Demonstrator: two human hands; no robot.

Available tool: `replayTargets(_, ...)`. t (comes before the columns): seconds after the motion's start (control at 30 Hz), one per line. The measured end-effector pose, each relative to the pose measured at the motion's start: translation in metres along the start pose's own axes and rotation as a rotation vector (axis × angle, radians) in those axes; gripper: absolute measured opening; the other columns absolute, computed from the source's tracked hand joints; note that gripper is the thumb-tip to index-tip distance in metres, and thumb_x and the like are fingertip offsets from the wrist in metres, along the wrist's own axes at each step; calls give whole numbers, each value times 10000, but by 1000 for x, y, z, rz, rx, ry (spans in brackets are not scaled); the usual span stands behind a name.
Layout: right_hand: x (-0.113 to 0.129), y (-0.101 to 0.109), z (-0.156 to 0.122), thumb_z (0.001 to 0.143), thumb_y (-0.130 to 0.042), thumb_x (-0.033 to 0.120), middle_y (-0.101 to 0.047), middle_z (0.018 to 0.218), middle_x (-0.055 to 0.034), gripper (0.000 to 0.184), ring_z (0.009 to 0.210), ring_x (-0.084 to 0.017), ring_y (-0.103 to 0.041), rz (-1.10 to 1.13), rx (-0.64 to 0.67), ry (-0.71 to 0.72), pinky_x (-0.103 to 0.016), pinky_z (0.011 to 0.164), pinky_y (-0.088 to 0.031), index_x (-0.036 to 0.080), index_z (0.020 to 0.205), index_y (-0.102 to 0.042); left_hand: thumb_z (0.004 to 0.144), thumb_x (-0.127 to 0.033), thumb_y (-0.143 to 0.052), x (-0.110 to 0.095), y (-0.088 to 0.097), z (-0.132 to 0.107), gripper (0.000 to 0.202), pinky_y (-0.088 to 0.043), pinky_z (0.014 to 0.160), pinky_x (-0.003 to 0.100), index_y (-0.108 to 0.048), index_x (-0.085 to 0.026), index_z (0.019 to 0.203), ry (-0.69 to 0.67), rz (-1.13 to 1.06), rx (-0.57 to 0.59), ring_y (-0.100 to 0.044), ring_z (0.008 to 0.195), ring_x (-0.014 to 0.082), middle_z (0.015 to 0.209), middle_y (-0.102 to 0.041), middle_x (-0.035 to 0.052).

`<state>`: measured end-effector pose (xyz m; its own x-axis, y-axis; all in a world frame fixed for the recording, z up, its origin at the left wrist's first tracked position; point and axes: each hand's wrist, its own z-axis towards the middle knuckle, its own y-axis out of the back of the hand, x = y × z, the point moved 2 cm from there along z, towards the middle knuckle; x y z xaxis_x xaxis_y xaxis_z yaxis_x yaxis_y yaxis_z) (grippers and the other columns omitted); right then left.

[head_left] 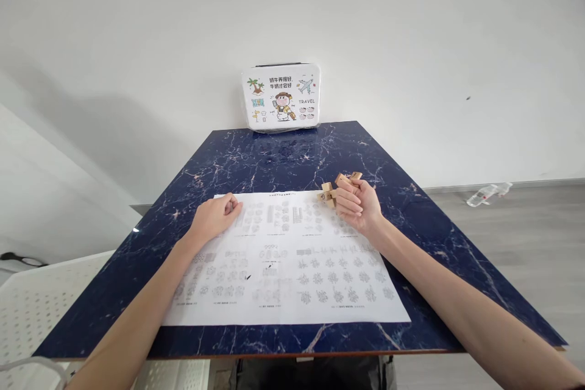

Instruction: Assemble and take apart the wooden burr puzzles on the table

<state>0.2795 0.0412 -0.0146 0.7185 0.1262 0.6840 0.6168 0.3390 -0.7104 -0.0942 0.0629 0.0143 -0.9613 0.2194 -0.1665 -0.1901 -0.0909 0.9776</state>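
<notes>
A white sheet printed with rows of small grey diagrams (286, 268) lies flat on a dark blue marbled table (283, 155). My left hand (214, 216) rests on the sheet's upper left part, its fingers curled loosely with nothing seen in them. My right hand (359, 201) sits at the sheet's upper right corner, palm turned inward, fingers closed round a wooden interlocking puzzle (336, 187) of crossed light-brown bars. The puzzle's bars stick out above and to the left of the fingers.
A white box with cartoon pictures and the word TRAVEL (281, 97) stands against the wall at the table's far edge. A white perforated surface (41, 304) sits low on the left. A clear plastic bottle (487, 194) lies on the grey floor to the right.
</notes>
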Motion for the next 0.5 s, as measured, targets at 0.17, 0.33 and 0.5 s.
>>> replayTargets(0.17,1,-15,-2,1018,-395,564,-221,440,94,457,320,-105,-167,-292,-114,31,-239,311,-201,279,669,-327,984,-493,-486,2,-2,0,304,-364,634,299,-612,-240,872,-9,6,-4,-672,698,211,734,-704,-1)
replayTargets(0.33,-8,-37,-12,1047,-242,673,-284,437,69,569,327,-114,-208,-574,-130,24,-275,351,-208,273,667,-381,996,-496,-479,4,-5,0,308,-364,631,297,-614,-239,891,-25,18,-2,-685,715,216,753,-720,11)
replayTargets(0.5,-23,-65,-34,1097,-218,607,-341,488,35,604,449,-132,-281,-1004,85,17,-301,473,-281,255,642,-405,1002,-463,-476,-2,-2,-4,280,-347,626,304,-595,-237,887,-27,38,8,-673,716,221,760,-712,14)
